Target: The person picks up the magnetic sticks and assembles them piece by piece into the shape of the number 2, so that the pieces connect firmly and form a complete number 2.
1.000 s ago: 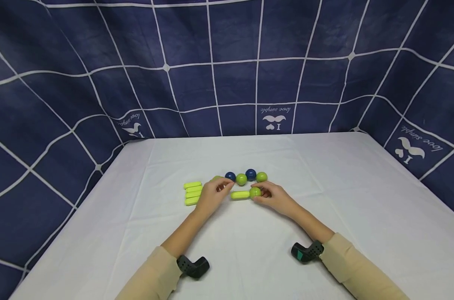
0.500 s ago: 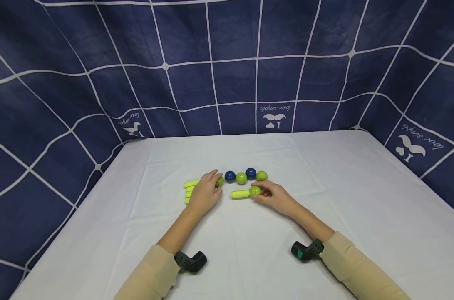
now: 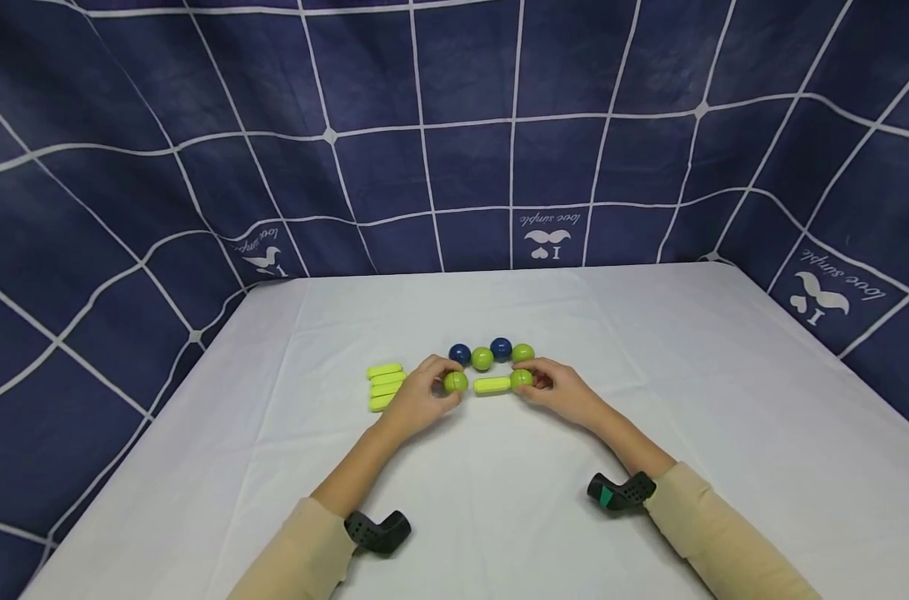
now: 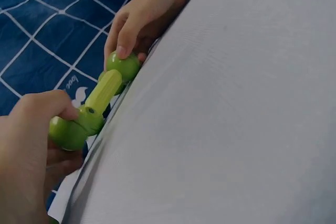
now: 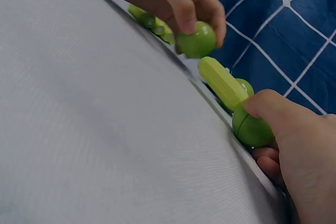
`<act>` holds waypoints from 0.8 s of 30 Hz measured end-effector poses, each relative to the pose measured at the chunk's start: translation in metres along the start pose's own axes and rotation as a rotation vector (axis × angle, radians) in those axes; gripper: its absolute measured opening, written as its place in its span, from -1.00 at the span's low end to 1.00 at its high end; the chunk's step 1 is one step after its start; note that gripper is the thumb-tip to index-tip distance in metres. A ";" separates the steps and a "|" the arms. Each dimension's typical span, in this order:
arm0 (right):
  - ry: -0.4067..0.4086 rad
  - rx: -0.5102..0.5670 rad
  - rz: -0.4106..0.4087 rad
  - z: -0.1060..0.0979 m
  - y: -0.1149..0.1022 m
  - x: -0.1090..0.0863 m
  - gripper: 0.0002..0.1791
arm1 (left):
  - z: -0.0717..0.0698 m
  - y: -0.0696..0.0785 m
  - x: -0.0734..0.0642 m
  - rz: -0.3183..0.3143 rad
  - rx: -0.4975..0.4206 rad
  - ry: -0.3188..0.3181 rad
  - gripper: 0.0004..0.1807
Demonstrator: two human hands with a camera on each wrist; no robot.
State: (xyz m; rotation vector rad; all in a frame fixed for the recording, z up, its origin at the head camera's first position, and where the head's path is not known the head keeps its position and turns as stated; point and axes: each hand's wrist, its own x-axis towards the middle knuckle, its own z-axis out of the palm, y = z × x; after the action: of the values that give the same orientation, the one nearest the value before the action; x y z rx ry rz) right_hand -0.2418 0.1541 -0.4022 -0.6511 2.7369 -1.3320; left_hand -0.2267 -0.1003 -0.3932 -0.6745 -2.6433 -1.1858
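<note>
My left hand (image 3: 422,398) pinches a green ball (image 3: 456,382) between thumb and fingers. Facing it, my right hand (image 3: 561,388) grips another green ball (image 3: 521,379), from which a yellow-green ribbed rod (image 3: 491,385) sticks out to the left. A small gap parts the rod's free end from the left ball in the head view. In the right wrist view the rod (image 5: 223,83) meets the right-hand ball (image 5: 252,127), and the left-hand ball (image 5: 196,40) is just beyond its tip. The fingers behind both balls are partly hidden.
Behind the hands, blue balls (image 3: 501,348) and green balls (image 3: 482,359) sit in a row on the white cloth (image 3: 454,492). Several yellow-green rods (image 3: 386,385) lie stacked side by side left of my left hand. A dark blue gridded curtain (image 3: 469,167) surrounds the table's back and sides.
My left hand reached left to the green ball at the row's end, took it, and brought it right and nearer, towards the rod. My right hand shifted slightly right with its ball and rod.
</note>
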 end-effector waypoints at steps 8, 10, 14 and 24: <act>0.003 0.009 0.024 -0.001 -0.001 0.000 -0.54 | 0.001 -0.006 0.003 -0.052 -0.114 -0.102 -0.65; 0.004 0.014 0.027 -0.001 -0.001 -0.001 -0.55 | 0.002 -0.007 0.002 -0.050 -0.104 -0.111 -0.64; 0.004 0.015 0.020 0.000 -0.002 0.000 -0.55 | 0.002 -0.006 0.002 -0.044 -0.087 -0.113 -0.65; 0.002 0.008 0.001 0.001 -0.002 0.000 -0.55 | 0.003 -0.004 0.003 -0.026 -0.015 -0.117 -0.64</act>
State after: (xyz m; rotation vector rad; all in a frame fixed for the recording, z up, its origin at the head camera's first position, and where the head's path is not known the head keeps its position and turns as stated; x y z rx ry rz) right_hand -0.2411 0.1517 -0.4010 -0.6483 2.7310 -1.3435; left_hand -0.2309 -0.0994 -0.3972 -0.7363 -2.7486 -1.2098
